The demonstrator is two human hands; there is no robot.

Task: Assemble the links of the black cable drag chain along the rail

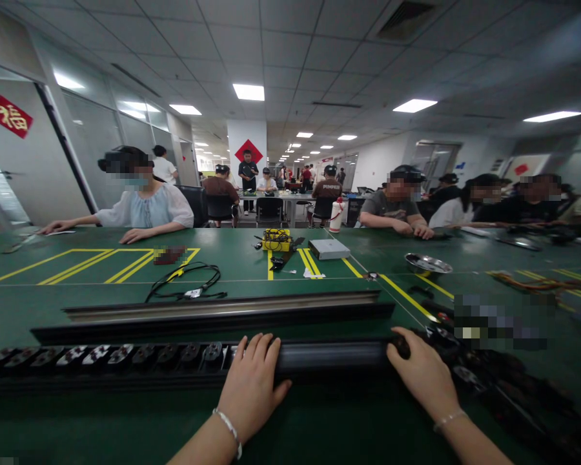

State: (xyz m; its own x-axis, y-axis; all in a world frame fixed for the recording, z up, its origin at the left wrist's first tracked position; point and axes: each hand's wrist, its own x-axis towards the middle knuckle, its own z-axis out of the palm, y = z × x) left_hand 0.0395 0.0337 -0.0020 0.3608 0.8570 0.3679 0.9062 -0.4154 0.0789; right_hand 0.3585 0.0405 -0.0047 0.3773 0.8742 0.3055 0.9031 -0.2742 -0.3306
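A long black rail [329, 358] lies across the green table in front of me, with a row of small black connectors [101, 355] set in its left part. My left hand [252, 384] rests on the rail near its middle, fingers curled over the top edge. My right hand [423, 374] grips the rail's right end, fingers wrapped over it. A second long dark rail [213, 313] lies just beyond, parallel to the first.
A black cable [188, 284], a yellow-and-black device [277, 240], a white box [328, 248] and a metal dish [427, 263] lie further back on the table [53, 303]. Black parts [503, 387] are heaped at right. Several seated people work along the far edge.
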